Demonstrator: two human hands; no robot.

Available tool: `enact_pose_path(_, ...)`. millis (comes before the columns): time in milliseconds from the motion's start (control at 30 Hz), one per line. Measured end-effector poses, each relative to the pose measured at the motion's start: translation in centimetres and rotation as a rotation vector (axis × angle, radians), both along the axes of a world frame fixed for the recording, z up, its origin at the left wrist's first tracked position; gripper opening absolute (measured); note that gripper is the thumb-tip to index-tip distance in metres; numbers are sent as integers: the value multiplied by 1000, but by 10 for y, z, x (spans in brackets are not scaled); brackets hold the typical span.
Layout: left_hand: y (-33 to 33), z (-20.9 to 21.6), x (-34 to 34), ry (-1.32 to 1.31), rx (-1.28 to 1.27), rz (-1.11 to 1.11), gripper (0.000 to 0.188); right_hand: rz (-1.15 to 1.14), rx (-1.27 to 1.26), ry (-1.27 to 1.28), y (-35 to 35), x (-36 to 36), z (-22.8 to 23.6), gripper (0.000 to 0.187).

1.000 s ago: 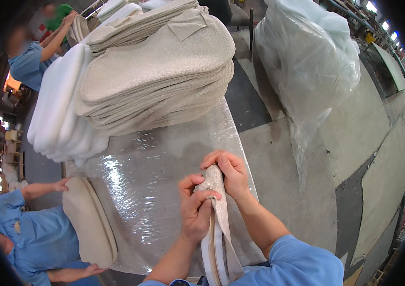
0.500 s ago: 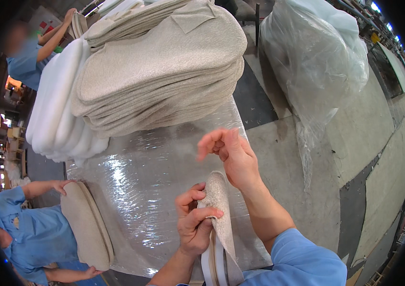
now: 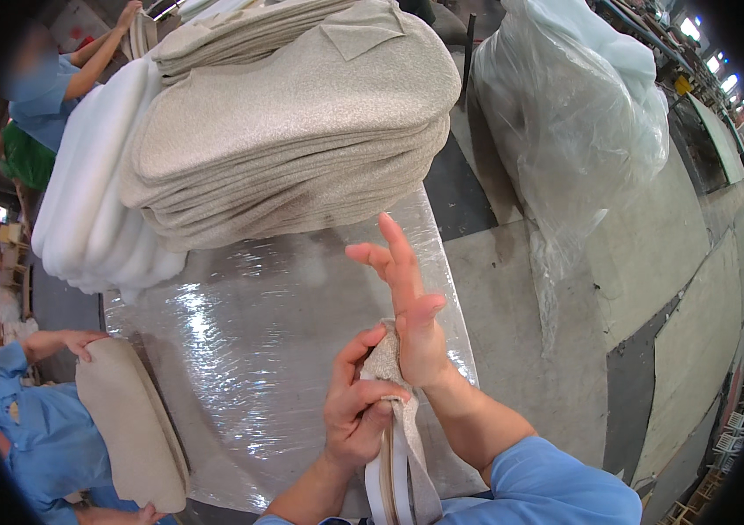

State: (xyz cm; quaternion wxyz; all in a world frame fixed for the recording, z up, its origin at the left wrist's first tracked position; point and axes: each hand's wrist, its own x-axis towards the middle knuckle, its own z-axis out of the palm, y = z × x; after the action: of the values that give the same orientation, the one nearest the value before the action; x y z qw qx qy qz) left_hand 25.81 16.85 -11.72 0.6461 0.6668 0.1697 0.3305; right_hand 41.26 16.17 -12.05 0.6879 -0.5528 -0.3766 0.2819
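Note:
My left hand [image 3: 359,404] pinches the end of a beige fabric cushion cover [image 3: 387,357], thumb on the near side and fingers around the back. The cover stands on edge close to my body. Along its side show a white layer and a tan strip [image 3: 400,464], perhaps a zipper. My right hand [image 3: 417,319] is open, fingers spread and pointing away from me. The heel of that palm lies against the cover's right side, hiding part of it.
A plastic-covered table [image 3: 241,350] lies ahead. On it are a tall stack of beige cushion covers [image 3: 293,114] and white padding [image 3: 96,184]. A co-worker [image 3: 48,429] at left holds a beige cushion [image 3: 131,420]; another person [image 3: 44,96] stands far left. A plastic-wrapped bundle [image 3: 569,122] is at right.
My right hand has come down against the cover, and its curled fingers have spread. My left hand keeps its hold. The co-worker's cushion has shifted left, and green cloth shows at far left.

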Motion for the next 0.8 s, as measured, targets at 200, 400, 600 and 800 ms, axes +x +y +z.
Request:
enact_pose_path(200, 6, -5, 2, -35, 18, -45, 28, 88, 54, 121, -3, 2, -9, 122)
enact_pose_path(400, 4, -1, -3, -21, 32, -62, 26, 146, -3, 390, 6, 29, -59, 107)
enact_pose_path(600, 10, -3, -3, -37, 0, -83, 28, 145, -31, 213, 5, 8, -54, 118)
enact_pose_path(800, 11, -6, 8, -26, -20, -92, 38, 38, -11, 356, -5, -6, -54, 110)
